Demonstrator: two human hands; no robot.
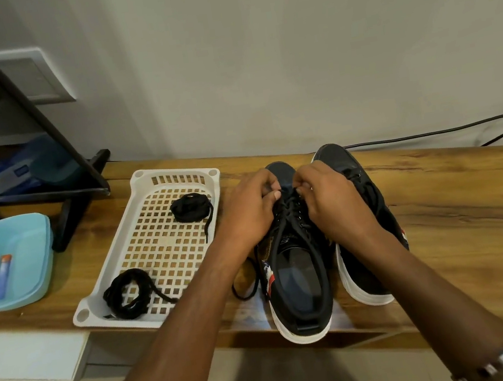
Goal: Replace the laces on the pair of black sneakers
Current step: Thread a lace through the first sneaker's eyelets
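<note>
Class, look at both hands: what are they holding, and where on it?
Left hand and right hand each pinch the black lace near the toe end of the left sneaker.

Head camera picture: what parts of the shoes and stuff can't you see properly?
- Left sneaker: lower eyelets and lace ends, hidden under the left hand and right hand.
- Right sneaker: most of its side, behind the right forearm.
- Tube in the blue tub: label too small.
- Wristband: cut by the bottom edge.
</note>
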